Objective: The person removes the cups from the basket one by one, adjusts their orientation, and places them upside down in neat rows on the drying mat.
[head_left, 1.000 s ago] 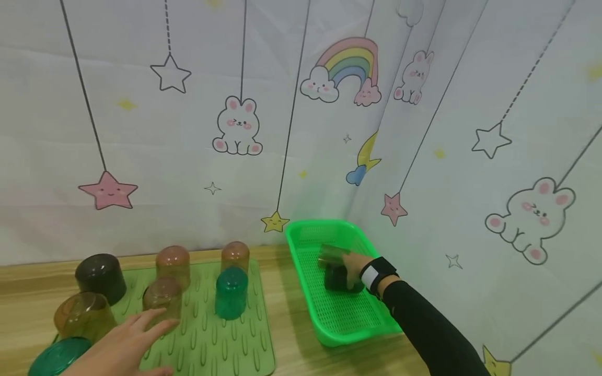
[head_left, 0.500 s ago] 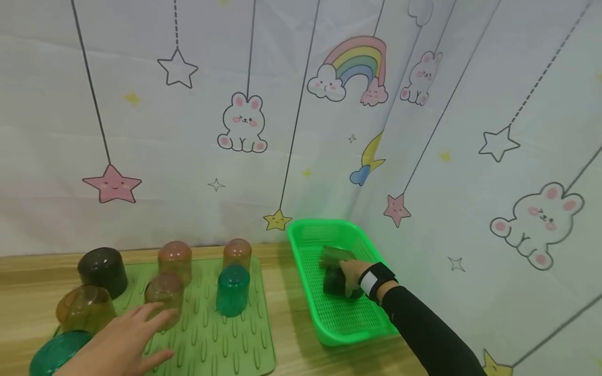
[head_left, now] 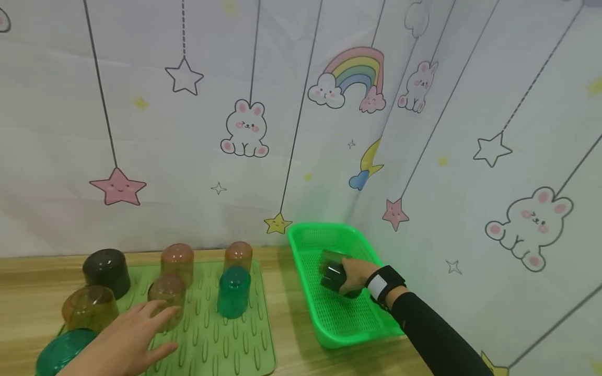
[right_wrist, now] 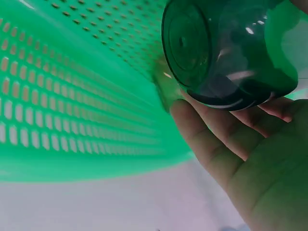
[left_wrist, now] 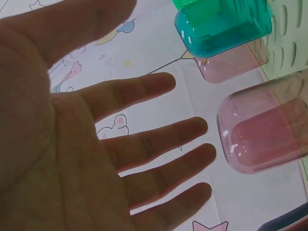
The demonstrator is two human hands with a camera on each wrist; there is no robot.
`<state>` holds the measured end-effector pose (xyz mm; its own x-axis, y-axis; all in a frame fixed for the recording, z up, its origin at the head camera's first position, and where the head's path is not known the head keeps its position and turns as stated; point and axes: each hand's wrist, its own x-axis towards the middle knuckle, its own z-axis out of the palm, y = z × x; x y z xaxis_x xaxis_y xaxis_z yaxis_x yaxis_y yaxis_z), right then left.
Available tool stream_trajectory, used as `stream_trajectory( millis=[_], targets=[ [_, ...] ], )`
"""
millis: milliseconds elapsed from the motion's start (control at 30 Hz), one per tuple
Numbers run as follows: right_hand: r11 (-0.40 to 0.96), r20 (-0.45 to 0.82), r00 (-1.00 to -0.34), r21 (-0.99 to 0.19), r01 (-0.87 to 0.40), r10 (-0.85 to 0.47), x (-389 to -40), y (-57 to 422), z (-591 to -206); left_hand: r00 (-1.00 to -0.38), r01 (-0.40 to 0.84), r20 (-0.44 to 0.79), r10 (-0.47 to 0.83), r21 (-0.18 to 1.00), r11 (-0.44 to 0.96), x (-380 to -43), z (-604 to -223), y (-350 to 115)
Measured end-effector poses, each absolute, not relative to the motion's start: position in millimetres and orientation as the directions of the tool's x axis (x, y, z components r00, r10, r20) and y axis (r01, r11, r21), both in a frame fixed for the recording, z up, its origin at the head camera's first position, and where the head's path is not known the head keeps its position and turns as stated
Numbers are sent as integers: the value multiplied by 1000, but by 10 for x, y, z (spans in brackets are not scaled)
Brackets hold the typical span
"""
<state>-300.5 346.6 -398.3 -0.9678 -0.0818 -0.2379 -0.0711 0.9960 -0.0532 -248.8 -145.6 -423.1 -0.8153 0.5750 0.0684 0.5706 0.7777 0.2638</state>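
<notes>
My right hand reaches into the green basket and grips a dark tinted cup. In the right wrist view, the fingers run along one side of that dark cup. An amber-brown cup lies just behind it in the basket, partly hidden. My left hand hovers with spread fingers over the green mat, close to a brownish cup. Nothing lies against its palm in the left wrist view, where a pinkish cup stands apart from the fingertips.
Upside-down cups stand on and beside the mat: a teal one, two pink ones at the back, a dark one, an amber one and another teal one. A patterned white cloth rises behind the wooden table.
The dark cup has been tilted and lifted slightly in my right hand inside the basket. My left hand stays almost where it was; the head view has shifted a little.
</notes>
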Motion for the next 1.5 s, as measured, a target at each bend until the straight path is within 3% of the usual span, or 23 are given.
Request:
stream_trajectory(
  millis=[200, 367, 933, 1200, 1500],
  targets=[
    [976, -126, -979, -170, -137, -159, -2881, 3406, -3710, -801, 592, 100, 590, 276, 757, -2447, -4238, -1434],
    [962, -60, -977, -198, -188, -203, -2787, 3334, -3498, -787, 612, 124, 605, 278, 740, -2429, -4229, -1413],
    [919, 126, -923, -114, -378, -364, -2497, 2926, -3294, -807, 583, 110, 580, 298, 756, -2390, -4180, -1414],
    [863, 191, -891, -233, -448, -411, -2267, 2577, -3337, -789, 614, 210, 578, 313, 725, -2349, -4013, -1337],
    [787, 107, -896, -442, -431, -431, -2143, 2269, -3581, -777, 625, 198, 598, 357, 694, -2282, -3947, -1173]
  ],
)
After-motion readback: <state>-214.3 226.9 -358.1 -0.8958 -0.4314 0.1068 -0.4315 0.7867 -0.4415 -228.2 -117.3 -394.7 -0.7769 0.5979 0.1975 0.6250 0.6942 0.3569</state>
